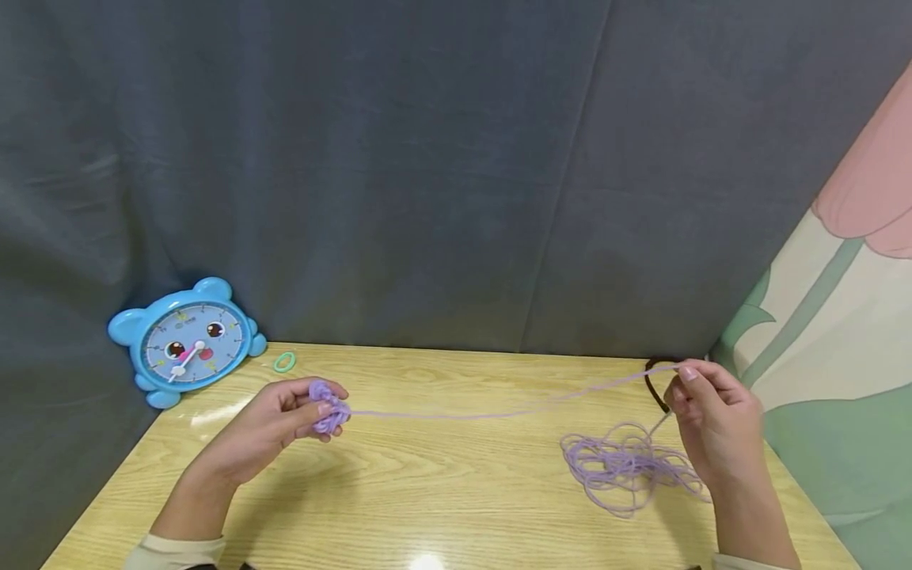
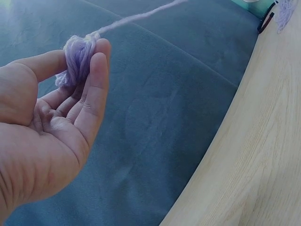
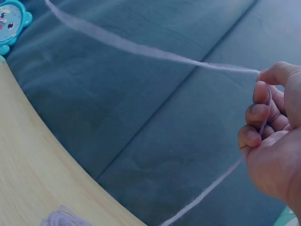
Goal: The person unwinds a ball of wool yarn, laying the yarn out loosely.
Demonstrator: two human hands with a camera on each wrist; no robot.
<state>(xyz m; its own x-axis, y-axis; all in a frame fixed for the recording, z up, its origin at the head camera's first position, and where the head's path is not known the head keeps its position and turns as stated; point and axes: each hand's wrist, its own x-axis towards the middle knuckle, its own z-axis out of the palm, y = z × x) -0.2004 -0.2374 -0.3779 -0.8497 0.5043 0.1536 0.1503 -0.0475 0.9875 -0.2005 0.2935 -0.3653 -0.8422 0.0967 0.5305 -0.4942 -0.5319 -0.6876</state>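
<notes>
My left hand (image 1: 274, 423) pinches a small wound bundle of purple yarn (image 2: 79, 59) between thumb and fingers, raised over the table's left half. From that bundle a single yarn strand (image 1: 456, 416) runs across to the right, sagging slightly. At its other end my right hand (image 1: 720, 419) pinches the strand between thumb and index finger. In the right wrist view the yarn also passes through the curled fingers (image 3: 257, 112) and leaves below the hand. A loose tangle of purple yarn (image 1: 620, 467) lies on the table beside and below my right hand.
A blue animal-shaped clock (image 1: 195, 348) stands at the table's back left corner. Near it lies a green ring (image 1: 284, 362). Behind my right hand is a black loop (image 1: 651, 384). A dark curtain (image 1: 427, 198) hangs along the back edge; a patterned panel (image 1: 855, 380) borders the right side.
</notes>
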